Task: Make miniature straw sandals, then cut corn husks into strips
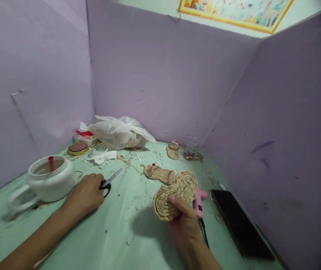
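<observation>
My right hand (185, 221) is closed on a woven straw sole (174, 195), holding it above the green table (115, 232). My left hand (85, 195) lies on the table with its fingers curled over the black handles of a pair of scissors (110, 182), whose blades point away to the right. A second woven straw piece (159, 173) with a red bead lies just beyond the held sole. A smaller straw piece (173, 150) sits farther back.
A white pot (46, 180) with a red stick stands at the left. A pink glue gun (199, 202) and a black phone (240, 223) lie at the right. A plastic bag (119, 132), tissue, a round tin (77, 148) and a bead dish (190, 154) sit at the back. Purple walls enclose the table.
</observation>
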`<act>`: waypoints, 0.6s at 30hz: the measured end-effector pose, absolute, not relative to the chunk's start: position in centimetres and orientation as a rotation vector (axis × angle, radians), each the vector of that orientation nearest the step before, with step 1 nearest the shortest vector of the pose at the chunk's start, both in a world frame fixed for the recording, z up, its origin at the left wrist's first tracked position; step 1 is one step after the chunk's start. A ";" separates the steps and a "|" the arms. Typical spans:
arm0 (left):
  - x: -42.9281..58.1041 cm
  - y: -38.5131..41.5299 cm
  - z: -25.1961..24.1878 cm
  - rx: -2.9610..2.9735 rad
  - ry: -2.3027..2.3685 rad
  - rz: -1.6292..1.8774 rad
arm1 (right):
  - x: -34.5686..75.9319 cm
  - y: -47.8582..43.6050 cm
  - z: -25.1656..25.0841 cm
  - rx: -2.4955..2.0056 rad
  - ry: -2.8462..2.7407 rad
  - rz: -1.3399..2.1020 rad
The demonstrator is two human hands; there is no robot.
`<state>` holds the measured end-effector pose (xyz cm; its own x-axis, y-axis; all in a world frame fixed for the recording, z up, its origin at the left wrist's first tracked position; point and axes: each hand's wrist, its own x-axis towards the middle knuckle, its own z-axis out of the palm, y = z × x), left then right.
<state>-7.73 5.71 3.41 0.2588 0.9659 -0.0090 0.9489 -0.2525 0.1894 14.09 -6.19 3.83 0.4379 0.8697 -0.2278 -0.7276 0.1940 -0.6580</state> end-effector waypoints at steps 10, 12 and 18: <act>-6.9 5.0 4.4 2.457 1.918 0.046 | 13.9 -6.1 3.3 -0.791 -0.297 1.113; -6.9 5.1 4.1 2.469 1.915 0.044 | 13.9 -6.1 3.2 -0.785 -0.284 1.087; -6.9 5.5 3.8 2.455 1.895 -0.009 | 14.0 -6.1 3.2 -0.756 -0.342 1.109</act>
